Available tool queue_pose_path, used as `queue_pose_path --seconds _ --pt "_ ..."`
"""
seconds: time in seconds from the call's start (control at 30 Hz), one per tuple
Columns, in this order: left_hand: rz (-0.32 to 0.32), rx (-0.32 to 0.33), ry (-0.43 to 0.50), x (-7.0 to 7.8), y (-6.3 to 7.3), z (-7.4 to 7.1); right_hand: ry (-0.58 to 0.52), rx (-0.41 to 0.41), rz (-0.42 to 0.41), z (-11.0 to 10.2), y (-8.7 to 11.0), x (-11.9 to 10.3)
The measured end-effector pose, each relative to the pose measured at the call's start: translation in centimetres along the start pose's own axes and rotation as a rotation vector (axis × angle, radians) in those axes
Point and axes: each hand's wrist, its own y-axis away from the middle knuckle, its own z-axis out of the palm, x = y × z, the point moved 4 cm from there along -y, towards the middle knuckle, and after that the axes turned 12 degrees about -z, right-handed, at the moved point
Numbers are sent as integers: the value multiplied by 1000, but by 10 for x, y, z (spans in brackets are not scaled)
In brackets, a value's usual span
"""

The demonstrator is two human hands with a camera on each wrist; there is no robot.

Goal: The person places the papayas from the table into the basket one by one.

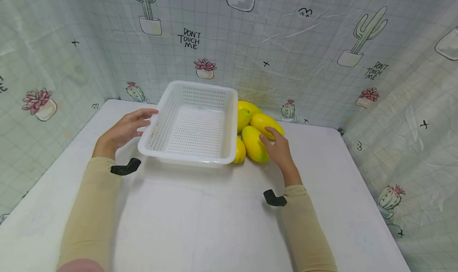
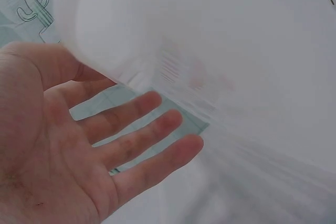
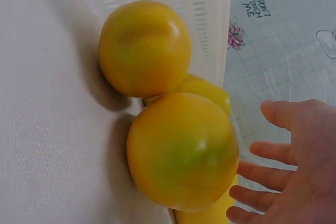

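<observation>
A white plastic basket [image 1: 196, 133] with slotted walls stands toward the back of the table, its inside bare. At its left rim is my left hand [image 1: 123, 131], the fingers spread and nearly straight; in the left wrist view the thumb overlaps the basket's edge, its tip hidden. Several yellow mangoes [image 1: 255, 144] with greenish patches lie clustered against the basket's right side, some partly hidden by it. Over the rightmost mangoes reaches my right hand [image 1: 280, 152], fingers parted. From the right wrist, this hand [image 3: 294, 171] appears beside a large mango [image 3: 181, 153], gripping nothing.
A white cloth covers the table [image 1: 200, 216]. Close behind and along both sides hangs a checked curtain [image 1: 286, 37] printed with cacti. Black wrist mounts [image 1: 126, 167] jut inward from both sleeves.
</observation>
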Motion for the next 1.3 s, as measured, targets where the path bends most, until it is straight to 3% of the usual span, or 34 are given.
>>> queue_pose_path --seconds 0.47,0.93,1.13,1.3 --pt "57 -23 86 -5 -6 0 -29 9 24 1 2 6" --pt "79 -58 155 -3 1 4 -41 43 -4 2 4 12" --pt "89 -54 168 -12 -6 3 -50 50 -24 4 4 17" --pt "128 -104 233 -9 -3 6 -59 45 -28 5 5 20"
